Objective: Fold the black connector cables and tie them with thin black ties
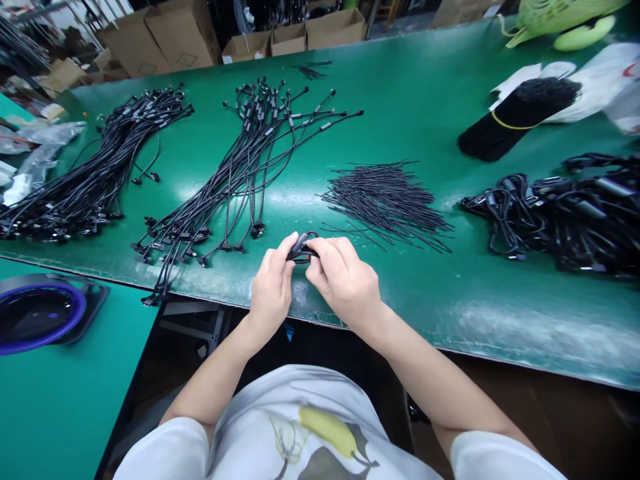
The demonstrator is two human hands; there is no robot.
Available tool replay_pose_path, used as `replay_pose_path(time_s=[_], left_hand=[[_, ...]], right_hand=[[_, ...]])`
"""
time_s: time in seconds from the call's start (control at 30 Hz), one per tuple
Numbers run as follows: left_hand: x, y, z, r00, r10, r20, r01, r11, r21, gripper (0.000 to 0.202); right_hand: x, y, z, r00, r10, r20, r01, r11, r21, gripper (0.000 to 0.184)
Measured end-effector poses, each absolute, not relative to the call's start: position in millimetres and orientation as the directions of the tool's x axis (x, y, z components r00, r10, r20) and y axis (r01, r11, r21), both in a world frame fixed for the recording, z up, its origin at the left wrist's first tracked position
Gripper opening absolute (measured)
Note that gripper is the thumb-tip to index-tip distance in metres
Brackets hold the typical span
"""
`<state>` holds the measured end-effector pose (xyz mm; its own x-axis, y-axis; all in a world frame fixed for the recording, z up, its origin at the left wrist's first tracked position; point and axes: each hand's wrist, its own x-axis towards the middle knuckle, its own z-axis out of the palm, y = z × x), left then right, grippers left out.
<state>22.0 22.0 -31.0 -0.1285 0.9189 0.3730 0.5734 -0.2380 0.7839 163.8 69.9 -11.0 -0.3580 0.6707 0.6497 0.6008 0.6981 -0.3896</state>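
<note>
My left hand (273, 287) and my right hand (343, 277) meet over the near edge of the green table (410, 100). Both are closed on a small coiled black cable (301, 247), pinched between their fingertips. Just beyond my hands lies a loose pile of thin black ties (387, 200). To the left of my hands a fanned bunch of straight black cables (240, 167) lies on the table.
A second bunch of black cables (95, 173) lies at far left. A heap of coiled cables (565, 213) sits at right. A banded bundle of black ties (515, 117) rests on white bags. Cardboard boxes (295, 37) stand behind. A purple-rimmed round device (40, 313) sits lower left.
</note>
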Motion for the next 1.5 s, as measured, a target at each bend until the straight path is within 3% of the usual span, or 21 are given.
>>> replay_pose_path(time_s=[0.1, 0.3, 0.43, 0.53, 0.63, 0.77, 0.87, 0.93, 1.07, 1.17, 1.27, 1.37, 1.5], left_hand=[[19.3, 20.9, -27.2, -0.127, 0.913, 0.389, 0.573, -0.253, 0.78, 0.041], [15.8, 19.7, -20.4, -0.155, 0.905, 0.395, 0.662, -0.202, 0.722, 0.038], [11.7, 26.3, -20.0, -0.129, 0.921, 0.368, 0.604, -0.221, 0.766, 0.038], [9.9, 28.9, -22.5, -0.117, 0.932, 0.343, 0.623, -0.201, 0.756, 0.04], [10.7, 29.2, -26.7, -0.144, 0.932, 0.332, 0.657, -0.161, 0.737, 0.042], [13.6, 27.3, -30.7, -0.183, 0.91, 0.373, 0.704, -0.143, 0.695, 0.049], [14.7, 25.6, -31.2, -0.163, 0.917, 0.364, 0.684, -0.161, 0.711, 0.056], [13.7, 26.0, -30.4, -0.193, 0.932, 0.306, 0.597, -0.136, 0.791, 0.056], [8.6, 28.0, -24.3, -0.173, 0.985, -0.014, 0.127, 0.037, 0.991, 0.047], [6.8, 24.9, -16.3, -0.001, 0.986, -0.169, -0.111, 0.168, 0.98, 0.037], [9.4, 19.7, -11.6, 0.099, 0.964, -0.246, -0.146, 0.259, 0.955, 0.034], [12.7, 17.2, -12.5, 0.027, 0.964, -0.265, -0.156, 0.266, 0.951, 0.036], [14.0, 16.8, -16.0, 0.012, 0.967, -0.253, -0.143, 0.252, 0.957, 0.036]], right_hand=[[161.5, 67.6, -6.7, -0.307, 0.688, 0.658, 0.523, 0.699, -0.487, 0.025], [171.5, 78.1, -0.4, -0.414, 0.778, 0.473, 0.195, 0.583, -0.789, 0.021], [176.9, 86.2, -0.9, -0.563, 0.764, 0.313, 0.034, 0.4, -0.916, 0.016], [172.7, 83.3, -7.5, -0.501, 0.839, 0.215, -0.082, 0.201, -0.976, 0.013], [165.0, 75.4, -14.2, -0.359, 0.897, 0.259, -0.107, 0.236, -0.966, 0.027], [160.2, 71.7, -14.4, -0.267, 0.851, 0.452, 0.254, 0.515, -0.819, 0.037], [161.0, 74.4, -10.9, -0.277, 0.855, 0.439, 0.414, 0.518, -0.748, 0.033], [161.6, 75.1, -9.4, -0.302, 0.833, 0.464, 0.442, 0.553, -0.706, 0.028], [162.2, 75.7, -9.4, -0.405, 0.593, 0.696, 0.342, 0.804, -0.486, 0.027], [163.4, 80.4, -7.5, -0.376, 0.583, 0.72, 0.309, 0.811, -0.496, 0.031], [163.7, 85.0, -4.7, -0.34, 0.666, 0.664, 0.238, 0.744, -0.625, 0.03], [163.0, 83.2, -5.4, -0.363, 0.695, 0.62, 0.141, 0.699, -0.701, 0.034], [163.9, 76.1, -9.6, -0.413, 0.594, 0.69, 0.012, 0.761, -0.648, 0.037]])
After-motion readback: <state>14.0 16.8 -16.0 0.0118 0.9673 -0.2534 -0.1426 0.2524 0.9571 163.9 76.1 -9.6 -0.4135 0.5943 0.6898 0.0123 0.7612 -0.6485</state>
